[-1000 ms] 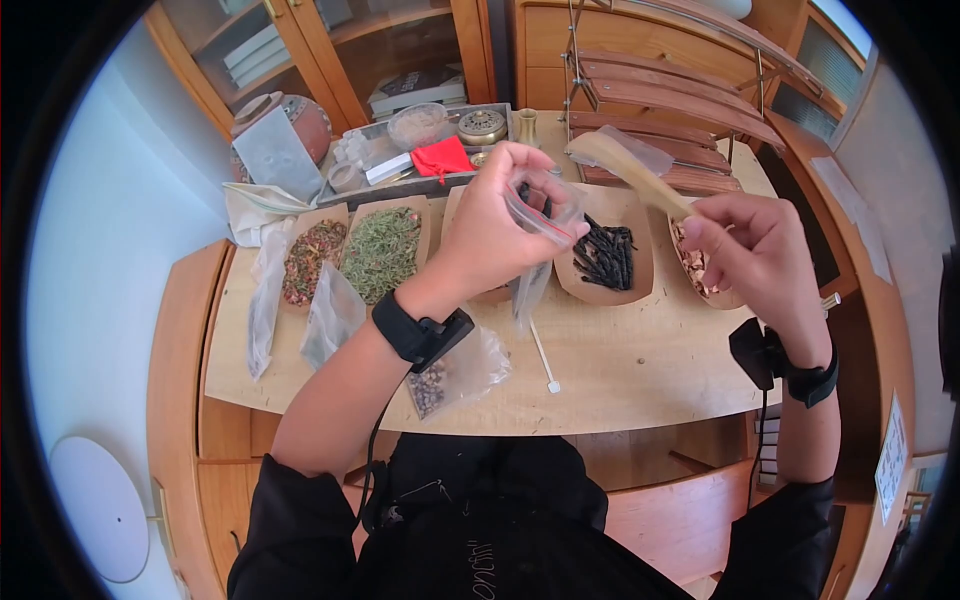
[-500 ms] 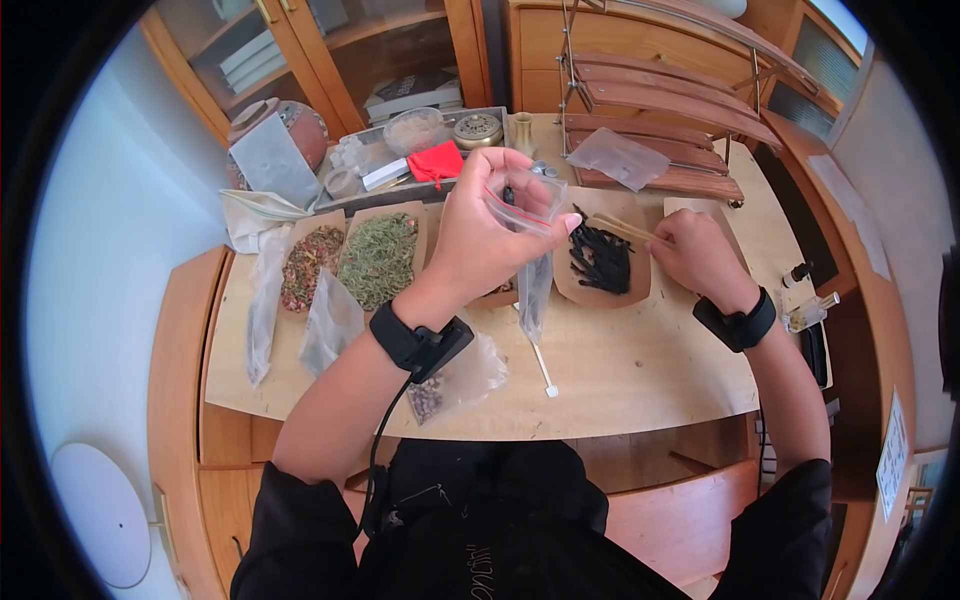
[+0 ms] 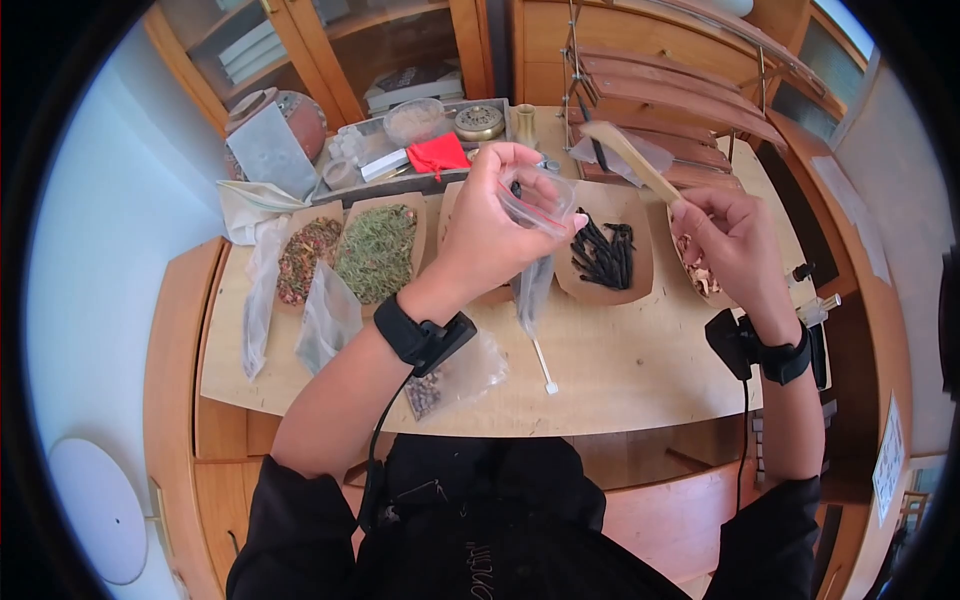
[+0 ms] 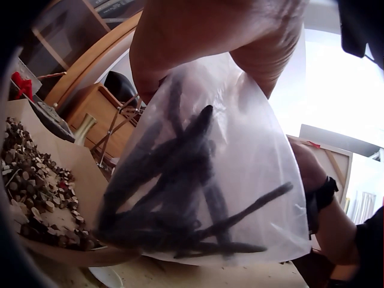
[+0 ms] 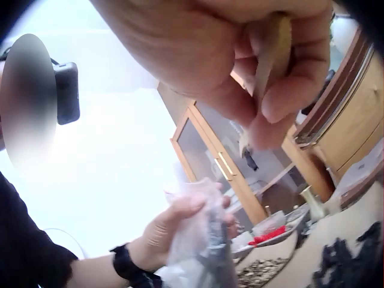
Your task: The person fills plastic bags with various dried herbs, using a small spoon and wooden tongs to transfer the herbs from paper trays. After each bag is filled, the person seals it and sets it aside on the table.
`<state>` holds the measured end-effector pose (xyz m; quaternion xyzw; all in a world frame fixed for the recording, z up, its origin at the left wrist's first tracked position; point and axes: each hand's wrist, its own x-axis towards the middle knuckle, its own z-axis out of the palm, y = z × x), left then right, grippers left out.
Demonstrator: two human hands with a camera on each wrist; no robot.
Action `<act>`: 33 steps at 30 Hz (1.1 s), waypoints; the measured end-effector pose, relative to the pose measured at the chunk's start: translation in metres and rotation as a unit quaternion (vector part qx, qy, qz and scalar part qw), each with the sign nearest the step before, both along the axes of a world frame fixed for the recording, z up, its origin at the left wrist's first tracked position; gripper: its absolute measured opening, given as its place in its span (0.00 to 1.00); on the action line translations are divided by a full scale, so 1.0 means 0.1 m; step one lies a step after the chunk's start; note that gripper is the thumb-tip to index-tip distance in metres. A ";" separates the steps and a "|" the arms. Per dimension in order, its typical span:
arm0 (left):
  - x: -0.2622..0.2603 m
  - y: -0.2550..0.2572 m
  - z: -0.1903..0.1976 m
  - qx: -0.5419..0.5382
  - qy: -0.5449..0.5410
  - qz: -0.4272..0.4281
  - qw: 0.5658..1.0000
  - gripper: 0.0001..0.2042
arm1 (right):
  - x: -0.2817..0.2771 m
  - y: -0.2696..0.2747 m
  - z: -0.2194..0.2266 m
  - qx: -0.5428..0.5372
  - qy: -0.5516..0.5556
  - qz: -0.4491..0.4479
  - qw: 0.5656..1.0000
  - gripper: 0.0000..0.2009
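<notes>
My left hand [image 3: 485,230] grips a clear zip bag [image 3: 535,295] by its top, the mouth held wide. Dark, wrinkled dried sticks [image 4: 174,174] lie crossed in the lower part of the bag, seen in the left wrist view. My right hand [image 3: 735,240] pinches wooden tongs [image 3: 640,165] between thumb and fingers, tilted up to the left. At their tips hangs a slim dark stick [image 3: 597,148]. Below, between the hands, more black dried sticks [image 3: 605,260] fill a brown paper tray [image 3: 570,287].
Paper trays hold green dried herb [image 3: 378,255], reddish mixed bits [image 3: 308,260] and pale chips [image 3: 695,270]. Plastic bags [image 3: 332,310] lie along the front left. A grey tray [image 3: 372,190] with a red pouch [image 3: 437,153] and a slatted wooden rack [image 3: 660,90] stand behind. Small bottles [image 3: 815,310] sit right.
The right hand lowered the tongs to the black sticks, then raised them again, now with a dark stick at the tips. The left hand and bag stay nearly in place.
</notes>
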<state>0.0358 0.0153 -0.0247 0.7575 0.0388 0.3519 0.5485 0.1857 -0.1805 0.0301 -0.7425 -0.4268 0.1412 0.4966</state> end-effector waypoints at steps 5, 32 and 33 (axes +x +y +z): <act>0.01 -0.01 0.02 -0.001 -0.005 0.001 1.000 0.29 | -0.33 0.10 0.08 0.056 0.046 0.064 0.995 0.10; -0.02 0.02 0.05 0.025 0.007 0.016 1.000 0.29 | 0.27 0.22 -0.32 -0.287 -0.120 -0.005 0.950 0.10; -0.01 0.02 0.05 0.025 0.007 0.016 1.000 0.29 | 0.27 0.23 -0.32 -0.287 -0.121 0.001 0.950 0.10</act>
